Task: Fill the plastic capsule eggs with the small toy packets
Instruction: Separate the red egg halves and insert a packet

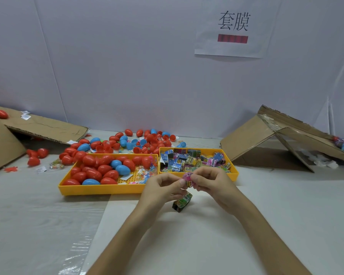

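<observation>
Pink and printed, the small toy packet [187, 178] is pinched between the fingertips of both hands in the head view. It is held just above the white table [197, 245], close in front of 2 trays. The left hand [161, 185] grips its left side with thumb and curled fingers, and the right hand [209, 180] grips its right side the same way. Neither hand holds an egg. Fingers cover too much of the packet to tell its long axis.

Just below the hands, a green and black packet [182, 202] lies on the table, with its long axis running from near-left to far-right. Whether the left fingers touch it cannot be told.

The red and blue plastic capsule eggs [104, 168] lie closed in the yellow plastic tray on the left [99, 191]. That tray is forward and left of the hands, so the left hand looks the nearer 1 for fetching an egg. Only the tray's near wall stands in the way of that reach.

The yellow plastic tray on the right [234, 172] sits just beyond the right hand and holds a heap of printed packets [187, 159]. Loose eggs and open egg halves [150, 138] lie scattered behind both trays. A brown cardboard flap [48, 126] slopes at the far left and another cardboard box [246, 139] at the far right. A paper sign [232, 26] hangs on the wall.
</observation>
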The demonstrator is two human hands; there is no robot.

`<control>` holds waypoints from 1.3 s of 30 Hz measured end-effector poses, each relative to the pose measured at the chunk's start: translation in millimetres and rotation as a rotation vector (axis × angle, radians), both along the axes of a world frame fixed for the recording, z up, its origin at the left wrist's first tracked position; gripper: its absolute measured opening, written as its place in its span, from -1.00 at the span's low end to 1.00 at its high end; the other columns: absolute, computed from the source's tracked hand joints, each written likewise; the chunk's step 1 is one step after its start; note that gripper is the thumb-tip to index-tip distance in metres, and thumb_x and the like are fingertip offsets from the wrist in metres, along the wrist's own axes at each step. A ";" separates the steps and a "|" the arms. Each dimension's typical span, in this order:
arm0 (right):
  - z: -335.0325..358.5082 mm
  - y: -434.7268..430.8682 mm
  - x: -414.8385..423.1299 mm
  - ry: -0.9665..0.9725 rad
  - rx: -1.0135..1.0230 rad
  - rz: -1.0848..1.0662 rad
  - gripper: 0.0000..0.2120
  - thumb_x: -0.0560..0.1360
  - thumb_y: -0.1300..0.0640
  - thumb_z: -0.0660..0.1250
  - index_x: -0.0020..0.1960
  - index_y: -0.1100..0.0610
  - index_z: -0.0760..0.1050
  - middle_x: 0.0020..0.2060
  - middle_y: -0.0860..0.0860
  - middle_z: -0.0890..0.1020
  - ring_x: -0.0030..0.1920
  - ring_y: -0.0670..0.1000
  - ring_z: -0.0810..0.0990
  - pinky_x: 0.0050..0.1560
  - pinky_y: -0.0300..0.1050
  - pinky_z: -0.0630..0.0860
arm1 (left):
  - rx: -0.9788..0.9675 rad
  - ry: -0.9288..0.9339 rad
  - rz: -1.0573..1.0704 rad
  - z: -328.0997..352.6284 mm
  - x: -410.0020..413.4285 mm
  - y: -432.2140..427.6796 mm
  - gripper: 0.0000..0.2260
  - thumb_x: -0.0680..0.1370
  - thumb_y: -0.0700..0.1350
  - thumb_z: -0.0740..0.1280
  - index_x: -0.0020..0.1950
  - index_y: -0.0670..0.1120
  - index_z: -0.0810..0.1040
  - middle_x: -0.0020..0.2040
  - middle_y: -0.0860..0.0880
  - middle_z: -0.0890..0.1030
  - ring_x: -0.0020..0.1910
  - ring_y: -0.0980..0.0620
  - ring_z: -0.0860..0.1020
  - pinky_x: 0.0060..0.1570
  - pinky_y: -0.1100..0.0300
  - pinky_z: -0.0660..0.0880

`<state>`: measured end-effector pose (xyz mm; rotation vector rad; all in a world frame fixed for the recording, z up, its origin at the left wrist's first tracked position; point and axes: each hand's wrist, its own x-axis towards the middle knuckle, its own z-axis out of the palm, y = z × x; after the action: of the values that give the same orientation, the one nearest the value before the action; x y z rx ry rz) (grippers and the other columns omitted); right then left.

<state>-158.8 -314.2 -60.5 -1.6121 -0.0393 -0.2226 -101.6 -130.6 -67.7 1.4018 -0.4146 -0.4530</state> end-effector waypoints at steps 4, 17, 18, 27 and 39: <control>0.7 0.7 -0.8 -0.001 0.018 0.008 -0.91 0.38 0.09 0.50 -0.17 0.11 0.68 -0.32 0.07 0.63 -0.27 -0.03 0.57 -0.17 -0.18 0.53 | 0.063 -0.172 0.134 -2.1 0.4 -1.0 -0.93 0.57 -0.22 0.43 -0.11 -0.18 0.66 -0.23 -0.11 0.72 -0.19 -0.06 0.71 -0.17 0.17 0.65; 1.6 3.9 -2.6 -0.011 0.018 0.065 -0.90 0.40 0.17 0.49 -0.10 0.16 0.70 -0.24 0.12 0.65 -0.24 0.02 0.53 -0.16 -0.16 0.53 | 0.259 -0.535 0.235 -5.8 -5.5 -4.0 -0.82 0.49 -0.09 0.52 -0.26 -0.07 0.60 -0.33 -0.02 0.65 -0.29 -0.02 0.64 -0.21 -0.08 0.61; 0.9 5.0 -2.3 0.000 0.022 0.069 -0.88 0.40 0.17 0.48 -0.07 0.16 0.70 -0.22 0.12 0.66 -0.24 0.02 0.53 -0.17 -0.17 0.52 | 0.263 -0.541 0.249 -6.3 -5.5 -3.9 -0.84 0.49 -0.13 0.50 -0.26 -0.06 0.59 -0.34 -0.01 0.65 -0.30 -0.02 0.64 -0.22 -0.09 0.60; 1.0 4.5 -1.2 0.040 0.054 0.119 -0.94 0.44 0.17 0.43 -0.14 0.10 0.69 -0.28 0.06 0.59 -0.31 -0.02 0.51 -0.21 -0.20 0.48 | 0.232 -0.644 0.264 -6.1 -5.9 -4.8 -0.91 0.55 -0.20 0.40 -0.08 -0.01 0.57 -0.35 0.02 0.65 -0.34 0.06 0.63 -0.25 -0.04 0.61; -1.8 7.2 2.1 0.030 0.022 0.041 -0.85 0.42 0.07 0.46 -0.11 0.15 0.68 -0.31 0.08 0.54 -0.41 -0.06 0.36 -0.29 -0.21 0.40 | 0.271 -0.903 0.328 -6.4 -9.9 -4.8 -0.89 0.52 -0.23 0.45 -0.07 -0.04 0.57 -0.44 0.07 0.54 -0.41 0.05 0.53 -0.41 0.17 0.47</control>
<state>-156.6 -307.0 -62.3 -1.5910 -0.0465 -0.1672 -111.5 -135.4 -74.1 1.8581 -0.8475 0.4440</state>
